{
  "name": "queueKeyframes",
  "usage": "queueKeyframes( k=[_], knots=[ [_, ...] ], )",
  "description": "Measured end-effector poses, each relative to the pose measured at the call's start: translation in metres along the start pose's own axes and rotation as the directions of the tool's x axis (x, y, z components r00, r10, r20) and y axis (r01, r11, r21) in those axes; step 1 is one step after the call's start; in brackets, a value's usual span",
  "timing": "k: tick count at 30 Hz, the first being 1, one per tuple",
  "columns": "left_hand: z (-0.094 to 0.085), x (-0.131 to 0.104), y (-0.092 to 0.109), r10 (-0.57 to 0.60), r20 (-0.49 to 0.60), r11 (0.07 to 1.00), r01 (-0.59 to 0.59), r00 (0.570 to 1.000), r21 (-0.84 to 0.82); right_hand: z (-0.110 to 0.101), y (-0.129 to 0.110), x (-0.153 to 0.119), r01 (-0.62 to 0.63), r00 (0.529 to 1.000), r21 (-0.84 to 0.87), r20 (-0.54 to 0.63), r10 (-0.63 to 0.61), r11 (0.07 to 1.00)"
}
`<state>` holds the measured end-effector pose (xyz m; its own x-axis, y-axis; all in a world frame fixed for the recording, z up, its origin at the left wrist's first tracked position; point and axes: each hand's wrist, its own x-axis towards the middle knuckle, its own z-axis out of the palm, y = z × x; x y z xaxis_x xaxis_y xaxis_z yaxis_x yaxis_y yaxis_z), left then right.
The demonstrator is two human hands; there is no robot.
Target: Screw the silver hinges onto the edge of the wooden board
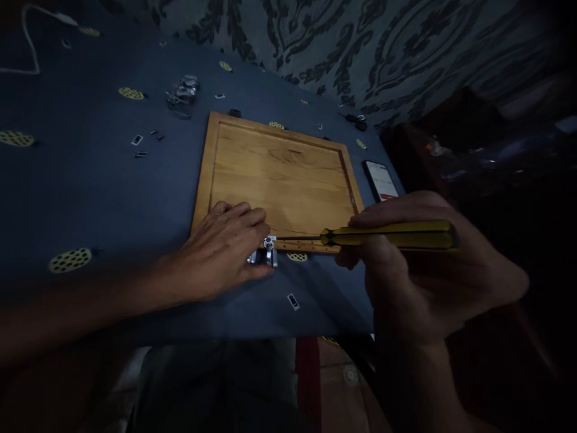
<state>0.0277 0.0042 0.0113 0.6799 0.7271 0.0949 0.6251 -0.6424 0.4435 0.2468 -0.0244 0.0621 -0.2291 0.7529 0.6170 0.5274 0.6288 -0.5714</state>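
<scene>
A framed wooden panel (pixel 283 180), like a cabinet door, lies flat on the blue patterned cloth. At its near edge sits a small metal hinge (pixel 271 252), partly covered by my left hand (pixel 220 249). The fingers of that hand are curled over the frame, with the thumb below, pinching the hinge in place. My right hand (pixel 419 270) grips a screwdriver (pixel 392 236) by its yellow and black handle. Its thin shaft points left, and the tip meets the hinge or lies just in front of it; any screw head there is too small to make out.
Several shiny metal hinges (pixel 184 93) are heaped beyond the panel's left corner, with loose screws (pixel 141 154) nearer. A phone (pixel 381 180) with a lit screen lies to the right. Farther back are a dark tool (pixel 356 122) and a white cable (pixel 30 42). A patterned wall bounds the table.
</scene>
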Motion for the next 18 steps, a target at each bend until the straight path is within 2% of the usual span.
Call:
queueKeyframes(
  k=[3, 10, 18],
  knots=[
    [0.002, 0.000, -0.001, 0.006, -0.011, 1.000, -0.006, 1.000, 0.005, 0.004, 0.002, -0.001, 0.032, 0.996, -0.014, -0.078, -0.033, 0.999],
    [0.000, 0.001, -0.001, 0.017, -0.010, 1.000, -0.017, 1.000, 0.014, 0.012, 0.005, -0.001, 0.038, 0.998, 0.041, -0.050, -0.036, 0.998],
    [0.001, 0.001, -0.001, 0.016, -0.022, 0.999, -0.015, 1.000, 0.041, 0.012, 0.007, 0.000, 0.053, 0.999, -0.020, 0.001, -0.053, 0.998]
  ],
)
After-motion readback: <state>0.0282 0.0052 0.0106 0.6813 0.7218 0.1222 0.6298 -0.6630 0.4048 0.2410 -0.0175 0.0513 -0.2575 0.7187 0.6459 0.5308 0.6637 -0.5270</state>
